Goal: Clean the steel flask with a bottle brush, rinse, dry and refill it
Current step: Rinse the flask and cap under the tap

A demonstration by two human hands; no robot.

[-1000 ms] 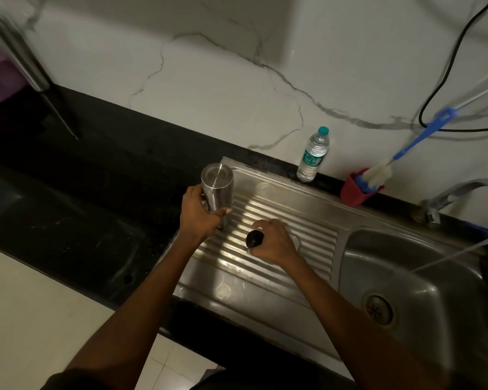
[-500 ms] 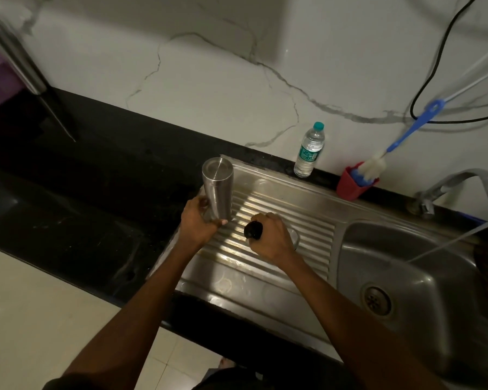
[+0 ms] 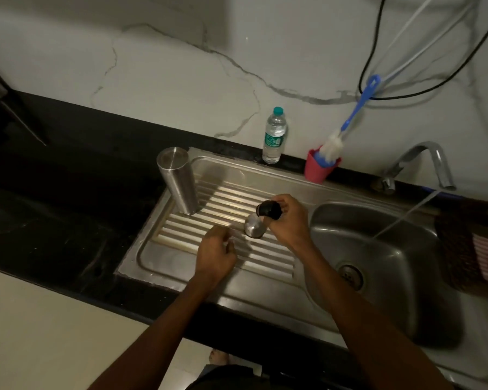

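Head view: one steel flask is stood upside down at the far left corner of the ribbed drainboard, close to its raised rim and apart from both hands. A black stopper is held in the curled fingers of the right hand above the board's middle, and a small steel cap is seen just beneath it; whether that cap is touched by the hand cannot be told. The left hand is held over the ribs with fingers loosely curled, nothing gripped. Open ribbed surface is left between flask and hands, and toward the near rim. One basin is set to the right, with one tap over its far edge. Along the back wall, one plastic bottle and one red cup are placed; one brush is propped in the cup. Dark counter is spread to the left.
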